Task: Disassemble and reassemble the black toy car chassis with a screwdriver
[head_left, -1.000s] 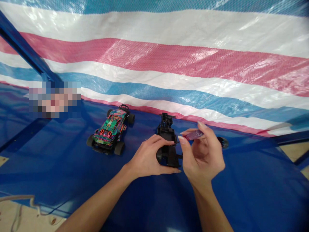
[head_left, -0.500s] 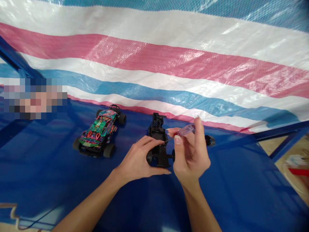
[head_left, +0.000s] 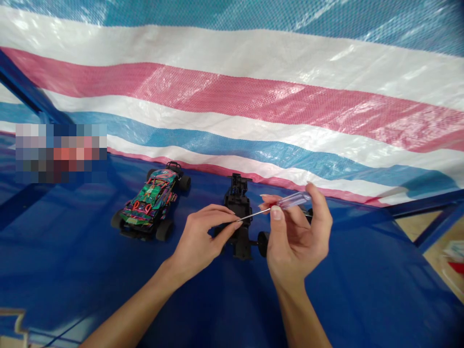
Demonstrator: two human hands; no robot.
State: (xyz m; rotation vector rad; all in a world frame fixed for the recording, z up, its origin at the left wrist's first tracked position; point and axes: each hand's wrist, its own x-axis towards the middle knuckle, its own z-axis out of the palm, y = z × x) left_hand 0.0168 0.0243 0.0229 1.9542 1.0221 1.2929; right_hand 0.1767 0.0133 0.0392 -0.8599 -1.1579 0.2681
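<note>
- Head view: a black toy-car chassis [head_left: 241, 208] lies on the blue table [head_left: 348, 280], near its far edge, in front of the person's hands.
- Left hand [head_left: 197, 232]: thumb and forefinger pinch at the tip of the screwdriver [head_left: 294, 199], over the chassis; whether a small part sits between them cannot be told.
- Right hand [head_left: 299, 237]: thumb and fingers close around the clear, purplish handle, its metal shaft slanting down to the left hand.
- Wheel [head_left: 263, 243]: black, at the near right of the chassis, beside the right hand.
- Toy car [head_left: 147, 203]: multicoloured body with black tyres, standing left of the chassis, also toward the far edge.
- Striped sheet [head_left: 217, 92]: red, white and blue, hanging along the far edge.
- Dark round part [head_left: 309, 214]: mostly hidden behind the right hand.
</note>
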